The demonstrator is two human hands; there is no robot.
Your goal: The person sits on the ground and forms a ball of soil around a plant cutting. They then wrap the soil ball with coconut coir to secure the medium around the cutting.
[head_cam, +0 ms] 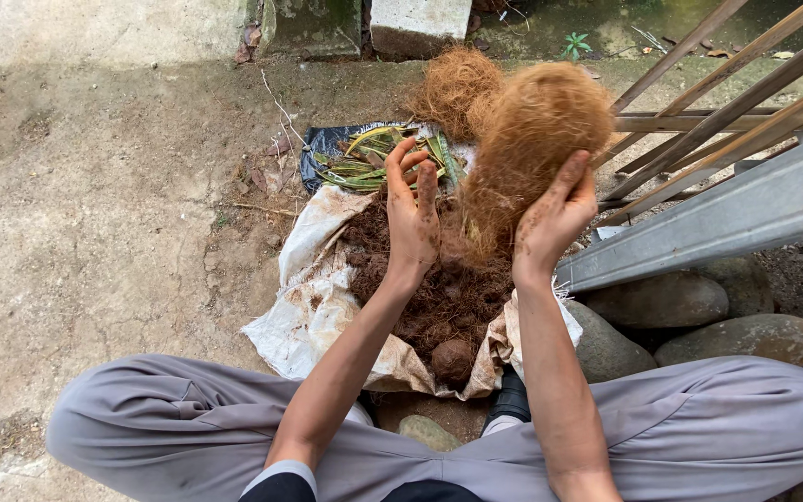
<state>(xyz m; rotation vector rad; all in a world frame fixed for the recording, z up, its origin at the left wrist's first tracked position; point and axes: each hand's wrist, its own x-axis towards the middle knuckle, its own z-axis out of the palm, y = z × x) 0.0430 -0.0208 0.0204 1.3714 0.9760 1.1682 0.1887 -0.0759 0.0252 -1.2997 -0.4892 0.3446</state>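
Right hand [555,218] grips coconut fibre clump [536,130] above white sack [304,311]; left hand [413,218] open, empty; loose strands and clinging soil may drop past sack's right edge.

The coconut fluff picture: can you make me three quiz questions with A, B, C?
1. Where is the brown crumbly pile?
A. On a white sack
B. In a bucket
C. On the trousers

2. What colour are the trousers?
A. Red
B. Grey
C. Yellow

3. What is the left hand doing?
A. Gripping a stone
B. Making a fist
C. Open, fingers spread

Answers: 1 A, the white sack lies under it. 2 B, both legs are grey. 3 C, it holds nothing, while the right hand lifts the fibre clump.
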